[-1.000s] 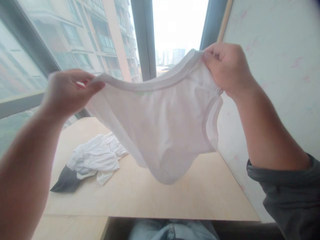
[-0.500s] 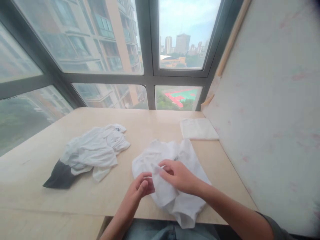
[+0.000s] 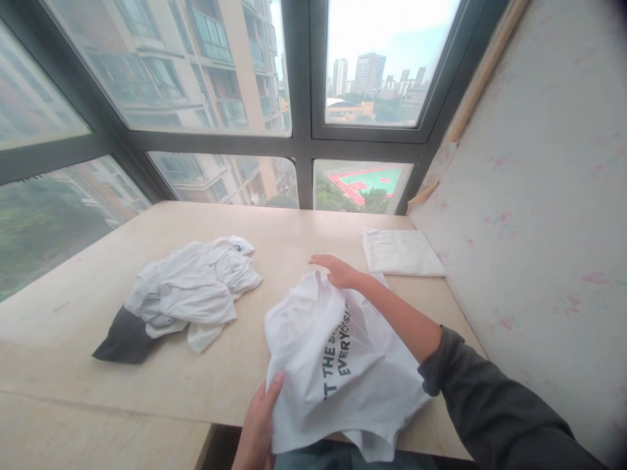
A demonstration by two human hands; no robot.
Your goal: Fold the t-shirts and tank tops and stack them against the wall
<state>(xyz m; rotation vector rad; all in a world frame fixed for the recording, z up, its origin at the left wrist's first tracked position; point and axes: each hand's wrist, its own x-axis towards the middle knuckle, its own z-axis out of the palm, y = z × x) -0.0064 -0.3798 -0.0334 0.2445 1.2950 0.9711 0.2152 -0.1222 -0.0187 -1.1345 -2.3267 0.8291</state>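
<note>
A white T-shirt (image 3: 304, 405) with dark printed lettering lies spread but wrinkled in front of me, its lower edge hanging over the table's front edge. My left hand (image 3: 259, 418) grips the shirt's lower left edge, thumb on top and fingers hidden beneath the cloth. At the shirt's far edge is my right hand (image 3: 337, 269), its fingers stretched out to the left and the palm low over the fabric. Whether that palm presses on the cloth I cannot tell.
On the left of the pale table (image 3: 147, 405) lies a crumpled heap of white clothing (image 3: 196, 281) with a dark piece (image 3: 122, 336) at its near end. A folded white cloth (image 3: 404, 253) sits by the papered wall (image 3: 539, 261). Windows (image 3: 304, 147) border the far side.
The shirt's cloth has come down flatter, and its lettering now shows. My right hand has moved away from me to the far edge; my left has moved down to the near left edge.
</note>
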